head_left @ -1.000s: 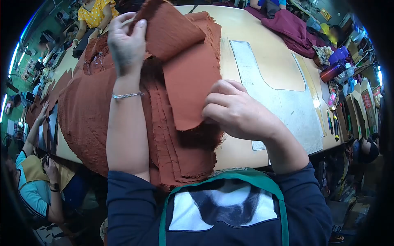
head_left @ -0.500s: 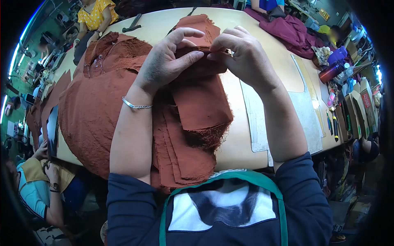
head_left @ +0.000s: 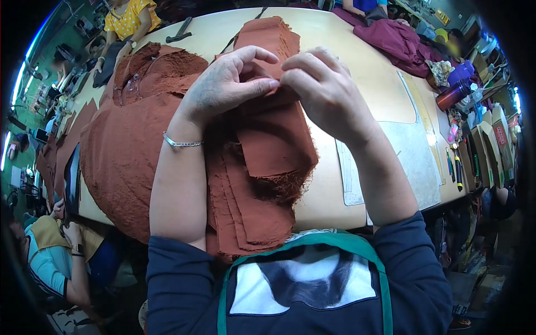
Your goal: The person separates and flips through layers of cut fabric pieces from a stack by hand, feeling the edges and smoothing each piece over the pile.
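Observation:
My left hand (head_left: 226,81) is curled over reddish-brown fabric, its thumb along the cloth's upper edge. Opposite it, my right hand (head_left: 329,89) has its fingertips pinched together at the same edge, close to the left thumb. Part of the cloth between them is hidden by the fingers. Below lies a stack of cut reddish-brown fabric pieces (head_left: 276,148) with frayed edges, and more of the stack (head_left: 262,36) reaches beyond my hands. Beside my left forearm a large heap of the same fabric (head_left: 125,151) spreads over the table.
On the pale table (head_left: 321,195) are a hammer (head_left: 180,33) at the back and flat pattern sheets (head_left: 402,167) at right. Maroon cloth (head_left: 391,44), a red tumbler (head_left: 452,96) and a yellow-black cutter (head_left: 458,173) lie farther right. Other people sit around the table.
My right hand has shifted slightly and turned, its fingers now more bunched. The thin layered edge seen between my hands earlier is less visible. My left hand stays nearly in place.

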A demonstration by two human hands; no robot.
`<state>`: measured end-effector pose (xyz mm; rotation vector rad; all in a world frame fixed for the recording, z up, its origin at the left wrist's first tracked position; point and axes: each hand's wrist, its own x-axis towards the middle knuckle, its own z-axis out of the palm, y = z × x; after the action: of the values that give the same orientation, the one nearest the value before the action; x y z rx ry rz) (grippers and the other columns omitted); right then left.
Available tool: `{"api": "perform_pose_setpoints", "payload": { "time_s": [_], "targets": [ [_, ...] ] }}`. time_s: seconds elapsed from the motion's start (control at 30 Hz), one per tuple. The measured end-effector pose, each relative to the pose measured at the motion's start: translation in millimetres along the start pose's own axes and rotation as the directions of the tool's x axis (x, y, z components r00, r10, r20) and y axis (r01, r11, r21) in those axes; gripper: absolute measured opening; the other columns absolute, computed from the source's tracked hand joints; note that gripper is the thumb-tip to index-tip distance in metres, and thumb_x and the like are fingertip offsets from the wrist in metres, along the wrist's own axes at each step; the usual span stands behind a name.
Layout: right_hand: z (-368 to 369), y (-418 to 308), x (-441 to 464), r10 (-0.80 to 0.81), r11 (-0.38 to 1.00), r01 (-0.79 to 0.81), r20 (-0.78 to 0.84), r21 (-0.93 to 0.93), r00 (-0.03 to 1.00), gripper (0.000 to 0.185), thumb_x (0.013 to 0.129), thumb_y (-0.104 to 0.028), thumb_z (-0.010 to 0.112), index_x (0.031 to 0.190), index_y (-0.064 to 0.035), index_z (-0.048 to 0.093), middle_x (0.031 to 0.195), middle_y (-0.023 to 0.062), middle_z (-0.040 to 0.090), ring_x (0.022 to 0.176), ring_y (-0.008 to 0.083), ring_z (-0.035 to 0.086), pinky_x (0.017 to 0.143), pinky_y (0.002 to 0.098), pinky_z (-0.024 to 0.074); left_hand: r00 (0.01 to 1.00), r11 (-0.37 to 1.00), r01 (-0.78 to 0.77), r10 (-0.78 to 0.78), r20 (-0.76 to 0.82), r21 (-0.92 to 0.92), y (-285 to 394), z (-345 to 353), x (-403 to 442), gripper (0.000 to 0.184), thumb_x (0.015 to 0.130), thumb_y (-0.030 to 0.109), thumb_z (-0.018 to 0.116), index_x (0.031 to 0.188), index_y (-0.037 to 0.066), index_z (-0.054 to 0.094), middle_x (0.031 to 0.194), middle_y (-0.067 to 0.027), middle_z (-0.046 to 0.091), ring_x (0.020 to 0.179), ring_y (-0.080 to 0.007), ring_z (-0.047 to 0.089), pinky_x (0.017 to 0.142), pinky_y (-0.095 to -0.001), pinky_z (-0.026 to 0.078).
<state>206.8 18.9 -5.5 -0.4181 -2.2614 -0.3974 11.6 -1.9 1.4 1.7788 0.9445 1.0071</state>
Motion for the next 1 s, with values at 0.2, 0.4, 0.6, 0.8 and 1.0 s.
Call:
{"api": "perform_pose_setpoints", "payload": {
  "time_s": [0.2, 0.4, 0.6, 0.8, 1.0],
  "targets": [
    [-6.4, -16.2, -11.0, 0.006, 0.999, -0.008, 0.042, 0.041, 0.999, 0.012, 0.068, -0.009, 0.054, 0.080, -0.0067, 0.054, 0.086, 0.0032, 0.049, 0.087, 0.0195, 0.048, 0.071, 0.0313, 0.0422, 0.999, 0.962, -0.031, 0.023, 0.032, 0.271, -0.4, 4.1, -3.4, 0.038, 0.071, -0.006, 0.050, 0.109, 0.001, 0.050, 0.084, -0.0013, 0.059, 0.071, -0.0038, 0.051, 0.063, -0.0168, 0.042],
    [-25.3, -40.1, -23.9, 0.006, 0.888, -0.155, 0.327, 0.434, 0.945, 0.012, 0.066, -0.005, 0.055, 0.078, -0.0059, 0.055, 0.090, 0.0062, 0.051, 0.094, 0.0266, 0.045, 0.079, 0.0380, 0.0406, 0.676, 0.838, -0.116, 0.460, -0.575, 0.534, -10.9, -34.2, 10.7, 0.026, 0.081, -0.003, 0.053, 0.107, -0.002, 0.051, 0.094, -0.0098, 0.061, 0.080, -0.0094, 0.059, 0.070, -0.0210, 0.049],
    [-37.2, -20.9, -11.2, 0.081, 0.888, -0.134, 0.137, 0.441, 0.987, 0.031, 0.064, -0.031, 0.073, 0.078, -0.0084, 0.058, 0.091, 0.0080, 0.054, 0.090, 0.0298, 0.049, 0.079, 0.0386, 0.0420, 0.844, 0.935, -0.284, 0.348, -0.407, 0.210, 1.1, -6.3, 2.4, 0.036, 0.078, 0.000, 0.061, 0.112, 0.002, 0.049, 0.088, -0.0077, 0.062, 0.083, -0.0095, 0.057, 0.074, -0.0211, 0.046],
    [-10.5, 10.6, 9.8, 0.185, 0.965, -0.186, 0.023, 0.186, 0.982, 0.027, 0.061, -0.016, 0.073, 0.083, -0.0078, 0.060, 0.084, 0.0070, 0.055, 0.083, 0.0281, 0.049, 0.074, 0.0362, 0.0435, 0.979, 0.988, -0.153, 0.157, -0.133, 0.035, -0.6, 9.7, -1.1, 0.041, 0.079, 0.000, 0.060, 0.117, 0.006, 0.047, 0.087, -0.0027, 0.060, 0.083, -0.0057, 0.055, 0.074, -0.0187, 0.043],
    [-3.5, 11.1, 9.5, 0.196, 0.962, -0.195, 0.013, 0.190, 0.981, 0.013, 0.064, -0.006, 0.068, 0.075, -0.0056, 0.061, 0.074, 0.0070, 0.060, 0.075, 0.0254, 0.054, 0.069, 0.0340, 0.0469, 0.977, 0.978, -0.163, 0.178, -0.118, 0.128, -1.4, 8.1, -2.3, 0.041, 0.078, 0.003, 0.062, 0.117, 0.006, 0.048, 0.084, -0.0023, 0.060, 0.083, -0.0057, 0.055, 0.075, -0.0187, 0.043]
  ]
}}
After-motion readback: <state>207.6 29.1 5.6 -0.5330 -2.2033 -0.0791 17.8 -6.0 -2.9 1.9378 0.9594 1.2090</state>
